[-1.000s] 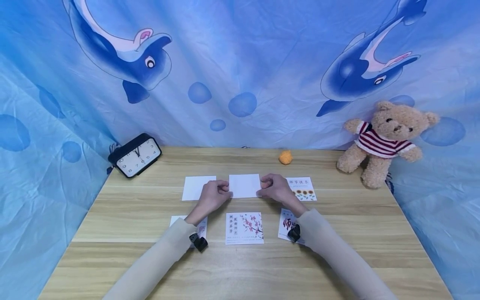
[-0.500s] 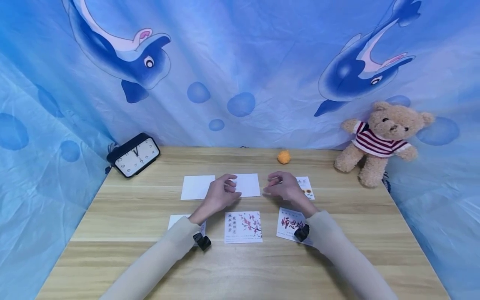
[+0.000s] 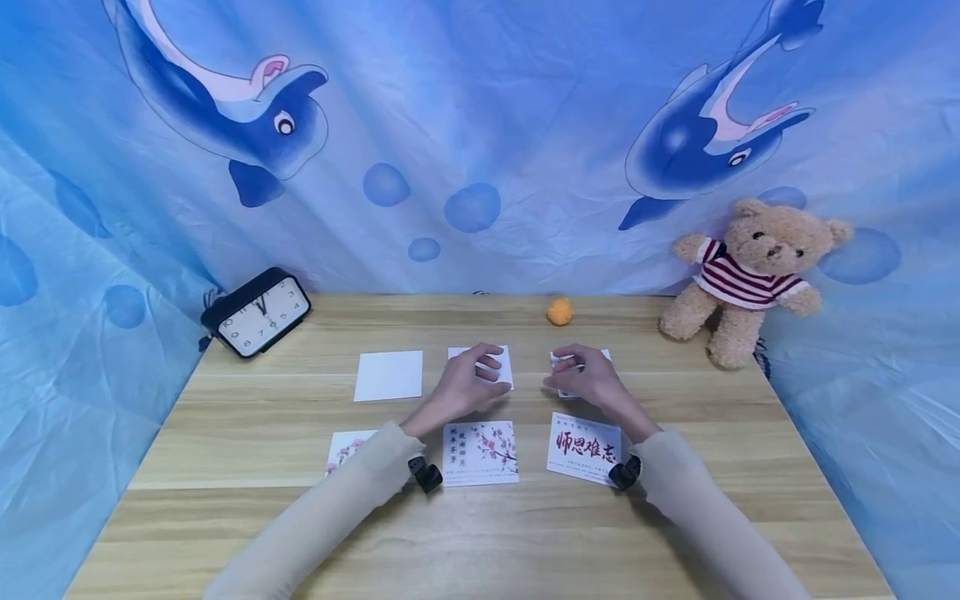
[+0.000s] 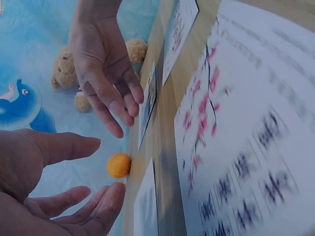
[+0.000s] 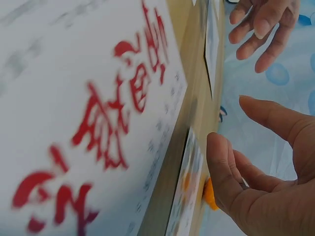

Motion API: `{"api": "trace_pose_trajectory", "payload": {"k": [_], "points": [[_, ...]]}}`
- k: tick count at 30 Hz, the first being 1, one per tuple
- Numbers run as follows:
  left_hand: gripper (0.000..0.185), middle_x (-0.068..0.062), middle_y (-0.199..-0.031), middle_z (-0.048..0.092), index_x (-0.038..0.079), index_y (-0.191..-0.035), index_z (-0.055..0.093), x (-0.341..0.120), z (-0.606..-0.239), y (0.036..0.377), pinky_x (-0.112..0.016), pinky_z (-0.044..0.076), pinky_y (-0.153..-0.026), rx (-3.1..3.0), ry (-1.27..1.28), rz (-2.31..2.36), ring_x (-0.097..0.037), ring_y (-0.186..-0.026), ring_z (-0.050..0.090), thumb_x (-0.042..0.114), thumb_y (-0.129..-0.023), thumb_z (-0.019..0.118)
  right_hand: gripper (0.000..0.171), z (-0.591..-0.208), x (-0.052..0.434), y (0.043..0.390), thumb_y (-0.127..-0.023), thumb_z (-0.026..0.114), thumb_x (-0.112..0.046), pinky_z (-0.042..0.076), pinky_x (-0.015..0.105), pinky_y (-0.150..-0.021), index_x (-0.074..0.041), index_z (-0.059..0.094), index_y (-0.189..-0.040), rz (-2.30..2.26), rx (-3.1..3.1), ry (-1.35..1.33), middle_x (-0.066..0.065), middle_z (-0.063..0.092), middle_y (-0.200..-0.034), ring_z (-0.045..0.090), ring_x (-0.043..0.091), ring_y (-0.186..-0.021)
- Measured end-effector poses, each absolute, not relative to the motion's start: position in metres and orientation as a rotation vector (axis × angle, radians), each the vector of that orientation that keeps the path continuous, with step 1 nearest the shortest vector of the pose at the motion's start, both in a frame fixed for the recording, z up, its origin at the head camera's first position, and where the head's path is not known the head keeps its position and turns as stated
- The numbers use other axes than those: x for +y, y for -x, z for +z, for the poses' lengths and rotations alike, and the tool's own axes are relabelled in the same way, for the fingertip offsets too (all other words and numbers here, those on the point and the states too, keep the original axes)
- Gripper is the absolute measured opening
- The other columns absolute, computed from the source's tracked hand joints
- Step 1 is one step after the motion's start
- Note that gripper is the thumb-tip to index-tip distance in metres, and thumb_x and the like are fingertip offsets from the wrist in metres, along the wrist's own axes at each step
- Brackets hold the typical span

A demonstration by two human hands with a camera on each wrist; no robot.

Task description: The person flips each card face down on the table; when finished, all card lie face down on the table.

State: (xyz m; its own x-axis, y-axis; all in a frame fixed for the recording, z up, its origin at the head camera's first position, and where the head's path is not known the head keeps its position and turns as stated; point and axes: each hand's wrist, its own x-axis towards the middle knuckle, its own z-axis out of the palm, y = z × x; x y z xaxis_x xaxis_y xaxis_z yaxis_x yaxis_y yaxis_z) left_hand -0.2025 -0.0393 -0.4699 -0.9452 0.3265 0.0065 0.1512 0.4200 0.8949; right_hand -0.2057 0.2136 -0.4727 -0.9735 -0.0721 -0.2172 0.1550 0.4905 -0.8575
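Your left hand (image 3: 465,379) hovers, fingers loosely spread, over the blank white card (image 3: 491,363) mid-bench, gripping nothing. Your right hand (image 3: 585,379) is relaxed too, over the sunflower card (image 3: 581,358); can't tell if fingertips touch it. Second blank card (image 3: 388,375) lies left of those. Near row: blossom card (image 3: 480,452), red-lettered card (image 3: 585,447), another partly under your left sleeve. Bench (image 3: 225,517) back edge: clock (image 3: 257,311), orange ball (image 3: 559,311), teddy bear (image 3: 742,279).

Bare worktop (image 3: 480,533) lies open in front of the cards; behind them an orange ball (image 3: 559,312), clock (image 3: 257,312) and teddy bear (image 3: 742,279) stand along the back edge.
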Motion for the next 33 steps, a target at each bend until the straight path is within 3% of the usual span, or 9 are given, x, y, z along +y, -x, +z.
{"api": "trace_pose_trajectory", "payload": {"k": [10, 20, 33], "points": [[0.061, -0.023, -0.130, 0.070, -0.002, -0.140, 0.059, -0.015, -0.475, 0.196, -0.040, 0.062, -0.098, 2.389, -0.463, 1.500, -0.033, -0.110, 0.074, 0.012, -0.086, 0.082, 0.063, -0.473, 0.237, 0.199, -0.086, 0.085, -0.018, 0.058, 0.022, -0.080, 0.000, 0.059, -0.140, -1.429, 2.559, -0.115, 0.023, 0.069, -0.126, 0.068, 0.032, -0.111], [0.064, -0.022, -0.139, 0.066, 0.001, -0.143, 0.057, 0.013, -0.480, 0.197, -0.042, 0.060, -0.102, 2.327, -0.433, 1.501, -0.033, -0.115, 0.073, 0.015, -0.086, 0.083, 0.063, -0.476, 0.268, 0.191, -0.090, 0.081, -0.021, 0.057, 0.040, -0.099, 0.000, 0.055, -0.144, -1.365, 2.610, -0.157, 0.025, 0.065, -0.135, 0.064, 0.037, -0.120], [0.069, -0.020, -0.143, 0.064, 0.005, -0.146, 0.055, 0.036, -0.481, 0.200, -0.043, 0.059, -0.103, 2.265, -0.330, 1.529, -0.032, -0.121, 0.070, 0.018, -0.085, 0.084, 0.071, -0.476, 0.290, 0.185, -0.089, 0.082, -0.022, 0.061, 0.035, -0.095, 0.002, 0.051, -0.147, -1.343, 2.613, -0.222, 0.027, 0.060, -0.139, 0.062, 0.040, -0.124]]}}
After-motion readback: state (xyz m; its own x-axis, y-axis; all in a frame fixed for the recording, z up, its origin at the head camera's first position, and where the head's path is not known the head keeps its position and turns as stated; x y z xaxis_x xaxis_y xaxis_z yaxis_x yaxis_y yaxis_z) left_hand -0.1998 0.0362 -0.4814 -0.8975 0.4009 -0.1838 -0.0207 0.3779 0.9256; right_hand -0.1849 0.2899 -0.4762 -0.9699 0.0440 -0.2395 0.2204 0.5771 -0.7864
